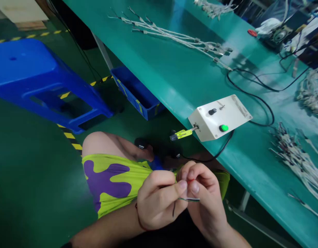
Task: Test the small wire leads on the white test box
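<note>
Over my lap, both hands meet fingertip to fingertip. My left hand [161, 198] is closed, with thin coloured wires [189, 199] running out from between its fingers and a dark wire end hanging below. My right hand [205, 193] pinches a small red wire [191, 181] between thumb and forefinger. Most of the cable is hidden inside the hands. Just beyond them, a white control box [221, 117] with a black knob, a toggle and a green button sits at the table edge. A yellow clip-like piece [182, 134] on a metal shaft sticks out from it.
On the green table [159, 65] lie a spread of white cables [174, 36] and a thick cable bundle [300, 158] at right. A black cord [267, 103] curves behind the box. A blue bin [138, 93] stands under the table edge, and a blue stool [45, 75] at left.
</note>
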### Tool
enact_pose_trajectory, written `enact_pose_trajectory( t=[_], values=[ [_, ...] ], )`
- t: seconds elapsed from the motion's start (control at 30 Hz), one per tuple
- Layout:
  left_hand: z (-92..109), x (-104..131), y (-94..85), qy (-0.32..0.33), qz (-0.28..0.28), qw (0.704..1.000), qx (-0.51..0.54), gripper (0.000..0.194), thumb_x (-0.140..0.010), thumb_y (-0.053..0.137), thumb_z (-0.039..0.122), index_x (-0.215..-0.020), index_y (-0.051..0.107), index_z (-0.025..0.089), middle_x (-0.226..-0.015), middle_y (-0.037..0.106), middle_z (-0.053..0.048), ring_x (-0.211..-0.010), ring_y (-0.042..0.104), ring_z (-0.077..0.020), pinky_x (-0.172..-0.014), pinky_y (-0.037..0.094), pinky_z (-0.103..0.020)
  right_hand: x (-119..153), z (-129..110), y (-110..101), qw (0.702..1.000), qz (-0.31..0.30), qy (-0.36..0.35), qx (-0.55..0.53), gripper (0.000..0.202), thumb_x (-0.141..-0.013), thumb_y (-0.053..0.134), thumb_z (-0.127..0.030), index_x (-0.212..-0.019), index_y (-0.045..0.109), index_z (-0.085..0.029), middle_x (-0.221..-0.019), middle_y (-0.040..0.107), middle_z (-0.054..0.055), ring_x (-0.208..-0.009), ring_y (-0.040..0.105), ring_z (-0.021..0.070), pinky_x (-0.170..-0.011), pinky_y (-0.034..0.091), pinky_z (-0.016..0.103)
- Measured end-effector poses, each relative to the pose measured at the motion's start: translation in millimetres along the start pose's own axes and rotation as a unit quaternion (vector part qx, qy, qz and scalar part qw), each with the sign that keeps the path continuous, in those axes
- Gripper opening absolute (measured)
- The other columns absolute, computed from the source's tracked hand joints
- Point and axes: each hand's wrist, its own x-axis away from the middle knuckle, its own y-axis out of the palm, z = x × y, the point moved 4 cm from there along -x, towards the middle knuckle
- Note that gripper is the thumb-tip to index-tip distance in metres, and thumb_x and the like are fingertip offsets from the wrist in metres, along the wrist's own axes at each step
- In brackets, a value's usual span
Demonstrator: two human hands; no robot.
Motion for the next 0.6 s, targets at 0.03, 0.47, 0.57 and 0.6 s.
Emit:
enact_pose_trajectory(
  t=[0.03, 0.47, 0.57, 0.6],
  values=[
    [-0.1, -0.5, 0.4, 0.001, 0.005, 1.000, 0.003, 0.030, -0.088, 0.078, 0.011, -0.114, 0.071, 0.025, -0.089, 0.067, -0.002, -0.067, 0.073, -0.0145, -0.063, 0.068, -0.021, -0.6, -0.2, -0.1, 1.000, 0.002, -0.001, 0.002, 0.007, -0.089, 0.084, -0.024, -0.091, 0.077, -0.024, -0.089, 0.066, 0.001, -0.084, 0.063, 0.0116, -0.077, 0.054, 0.021],
    [-0.9, -6.7, 1.8, 0.046, 0.012, 0.999, 0.002, 0.019, -0.090, 0.075, 0.005, -0.105, 0.072, 0.015, -0.092, 0.069, -0.005, -0.075, 0.073, -0.0142, -0.067, 0.067, -0.022, -5.6, -7.5, -3.1, 0.998, 0.041, -0.043, 0.025, 0.005, -0.088, 0.082, -0.023, -0.087, 0.077, -0.024, -0.082, 0.063, 0.000, -0.080, 0.061, 0.0137, -0.076, 0.053, 0.027],
    [-4.7, -7.7, 6.3, -0.025, 0.043, 0.995, 0.082, 0.018, -0.087, 0.073, 0.001, -0.096, 0.069, 0.017, -0.086, 0.065, -0.002, -0.072, 0.067, -0.0127, -0.062, 0.060, -0.022, -7.1, -7.4, -5.4, 0.998, 0.041, -0.050, 0.009, 0.003, -0.090, 0.079, -0.023, -0.090, 0.077, -0.024, -0.083, 0.062, 0.001, -0.078, 0.059, 0.0134, -0.072, 0.050, 0.027],
    [-8.3, -6.9, 9.0, -0.081, 0.048, 0.986, 0.136, 0.016, -0.088, 0.073, 0.002, -0.091, 0.067, 0.018, -0.083, 0.062, -0.001, -0.070, 0.063, -0.0118, -0.060, 0.056, -0.022, -7.5, -7.0, -5.8, 0.998, 0.036, -0.053, 0.007, 0.002, -0.091, 0.078, -0.023, -0.092, 0.077, -0.024, -0.084, 0.062, 0.002, -0.078, 0.058, 0.0136, -0.071, 0.050, 0.027]
  ],
)
